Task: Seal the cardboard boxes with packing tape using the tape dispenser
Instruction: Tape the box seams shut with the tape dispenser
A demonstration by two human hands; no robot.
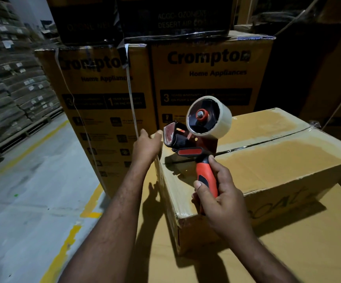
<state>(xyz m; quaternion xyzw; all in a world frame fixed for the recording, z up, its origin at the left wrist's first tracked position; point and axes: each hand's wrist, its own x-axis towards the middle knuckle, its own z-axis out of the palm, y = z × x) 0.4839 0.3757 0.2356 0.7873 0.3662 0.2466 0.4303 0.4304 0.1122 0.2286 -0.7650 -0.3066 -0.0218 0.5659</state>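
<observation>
Grey concrete warehouse floor (32, 180) with yellow lines lies at your 9 o'clock; yellow printed Crompton cartons (206, 78) stand at 12. Your right hand (220, 199) grips the orange handle of the red-and-black tape dispenser (188, 137), held over the top seam of the plain brown cardboard box (267, 160). Your left hand (146, 145) reaches to the box's corner at 11 o'clock, just beside the dispenser's nose; whether it pinches tape cannot be told.
</observation>
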